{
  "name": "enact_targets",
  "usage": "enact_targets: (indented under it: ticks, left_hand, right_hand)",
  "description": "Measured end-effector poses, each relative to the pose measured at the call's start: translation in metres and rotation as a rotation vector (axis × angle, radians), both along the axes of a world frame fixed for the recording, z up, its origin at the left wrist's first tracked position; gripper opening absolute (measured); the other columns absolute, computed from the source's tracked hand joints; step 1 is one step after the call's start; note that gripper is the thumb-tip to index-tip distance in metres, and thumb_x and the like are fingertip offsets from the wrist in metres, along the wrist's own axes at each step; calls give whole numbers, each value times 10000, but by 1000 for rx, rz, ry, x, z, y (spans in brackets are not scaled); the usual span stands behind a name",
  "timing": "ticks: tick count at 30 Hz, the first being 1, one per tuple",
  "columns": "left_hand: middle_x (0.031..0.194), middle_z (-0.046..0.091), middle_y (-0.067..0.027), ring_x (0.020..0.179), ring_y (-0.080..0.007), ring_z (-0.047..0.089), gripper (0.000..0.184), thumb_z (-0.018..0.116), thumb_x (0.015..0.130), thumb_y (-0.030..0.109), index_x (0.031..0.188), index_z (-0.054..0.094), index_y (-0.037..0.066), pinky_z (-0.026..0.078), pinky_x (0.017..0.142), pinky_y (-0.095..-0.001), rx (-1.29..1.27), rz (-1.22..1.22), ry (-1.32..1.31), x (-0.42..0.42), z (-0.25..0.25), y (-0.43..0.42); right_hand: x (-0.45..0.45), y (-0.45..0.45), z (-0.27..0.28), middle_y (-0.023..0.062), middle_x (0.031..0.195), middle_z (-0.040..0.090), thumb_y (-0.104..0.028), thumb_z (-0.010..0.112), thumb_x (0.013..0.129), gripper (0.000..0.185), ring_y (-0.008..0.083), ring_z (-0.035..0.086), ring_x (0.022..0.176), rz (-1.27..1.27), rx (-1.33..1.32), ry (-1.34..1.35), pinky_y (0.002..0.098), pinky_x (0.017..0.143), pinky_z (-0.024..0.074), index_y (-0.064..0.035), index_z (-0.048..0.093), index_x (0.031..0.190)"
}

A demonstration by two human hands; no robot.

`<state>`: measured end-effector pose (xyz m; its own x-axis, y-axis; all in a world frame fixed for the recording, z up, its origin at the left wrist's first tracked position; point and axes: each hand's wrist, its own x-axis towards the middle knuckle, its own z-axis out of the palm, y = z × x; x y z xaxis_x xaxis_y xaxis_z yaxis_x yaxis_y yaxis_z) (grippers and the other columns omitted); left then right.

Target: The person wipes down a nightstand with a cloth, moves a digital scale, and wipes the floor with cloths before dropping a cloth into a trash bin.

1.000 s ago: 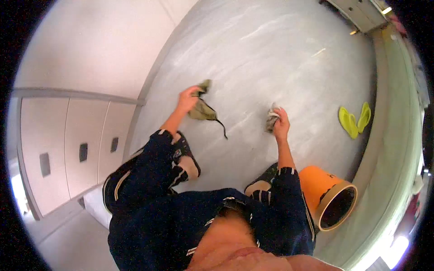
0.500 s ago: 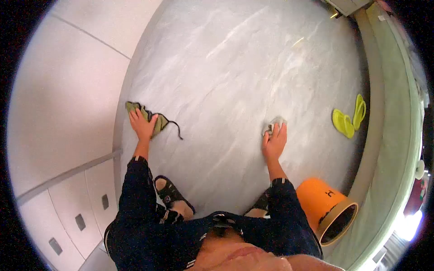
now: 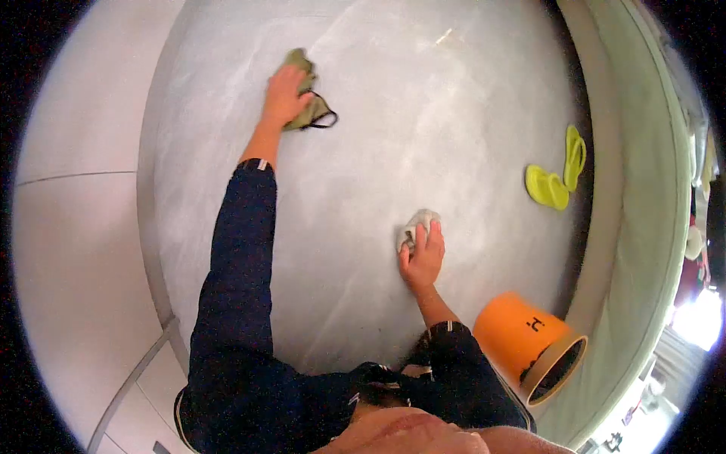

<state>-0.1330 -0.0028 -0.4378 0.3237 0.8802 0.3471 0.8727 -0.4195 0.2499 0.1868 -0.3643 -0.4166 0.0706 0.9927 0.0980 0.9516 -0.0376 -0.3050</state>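
1. Head view: the left hand [image 3: 284,97] reaches well forward, fingers and thumb spread over an olive-green cloth [image 3: 304,116] on the grey, streaked floor [image 3: 355,174].
2. Nearer the body and further right, the right hand [image 3: 423,263] lies over a bunched grey cloth [image 3: 418,220], its fingers extended across the top.
3. The two hands are well apart, each touching its own cloth; whether either one grips the fabric or only presses on it, I cannot tell.
4. The olive-green cloth lies directly beneath the left hand, so that hand is by far the nearer; the right hand is behind it and to its right.
5. Its long axis runs roughly away from the person, nearly in line with the left arm [image 3: 242,227]. One end pokes out beyond the fingers, and a black cord [image 3: 336,117] loops out rightward at the near end.
6. The grey cloth is too crumpled for a clear long axis; what shows bulges forward past the fingertips.
7. To the right of the right hand are an orange bin [image 3: 514,325] and, further forward, yellow-green flip-flops [image 3: 541,188], both apart from the cloths.
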Motion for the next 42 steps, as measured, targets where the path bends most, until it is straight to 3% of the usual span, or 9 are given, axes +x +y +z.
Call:
enact_targets:
  ticks: [4,10,12,15,18,20,24,31,42]
  left_hand:
    - [1211,538,-89,1169,-302,455,394,694,642,148,1026,610,129,332,1010,-437,-210,-436,-257,97,10,-62]
    - [1148,589,-62,1135,-270,502,336,689,598,89,922,610,122,353,1005,-451,-272,-567,-415,134,-8,-216]
    - [1118,605,-65,1094,-281,527,326,677,594,72,911,611,113,377,979,-437,-414,-611,-265,125,-22,-251]
    - [1113,609,-67,1073,-285,538,323,658,601,52,916,612,107,393,961,-416,-680,-539,-277,111,5,-287]
    - [1104,611,-82,1071,-295,538,357,640,616,40,964,613,113,399,956,-397,-635,-388,-402,65,-4,-296]
    - [1102,610,-103,1087,-302,531,370,632,630,39,995,613,93,394,964,-405,-368,-171,-439,32,22,-286]
    - [1201,552,-160,1177,-332,471,395,622,666,31,1059,580,26,369,997,-433,-92,106,-257,-38,0,-257]
    - [1366,407,-163,1298,-332,319,424,609,764,62,1176,524,9,252,1071,-453,-275,-14,-69,-44,21,-213]
    - [1336,441,-145,1262,-314,361,422,600,786,161,1179,528,23,274,1053,-458,-77,209,9,6,22,-177]
  right_hand:
    - [0,1,5,250,1373,345,-188,613,752,555,406,356,1256,-10,15,-13,498,1027,295,-49,447,1262]
    - [-4,-5,13,201,1378,361,-156,605,757,513,389,351,1267,-24,28,24,479,1039,294,-56,474,1242]
    - [-3,-5,10,192,1377,365,-140,598,760,499,380,350,1273,-27,39,40,475,1043,291,-62,478,1239]
    - [4,-10,0,177,1381,367,-121,589,764,488,356,345,1284,-17,94,57,469,1046,289,-70,481,1237]
    - [5,-10,-1,173,1384,368,-120,587,765,483,336,337,1295,-43,71,52,466,1048,288,-70,481,1234]
    - [3,-13,5,170,1382,372,-121,586,765,484,334,333,1297,-43,74,59,463,1049,290,-70,479,1235]
    - [4,-13,4,169,1374,383,-120,579,767,483,339,334,1294,-40,82,43,453,1052,290,-69,476,1236]
    - [1,-10,7,190,1380,369,-147,546,809,474,349,324,1302,-49,36,48,464,1071,259,-61,458,1266]
    - [98,105,-9,250,1353,371,-204,515,850,501,385,336,1282,-493,160,-135,482,1044,282,-3,398,1294]
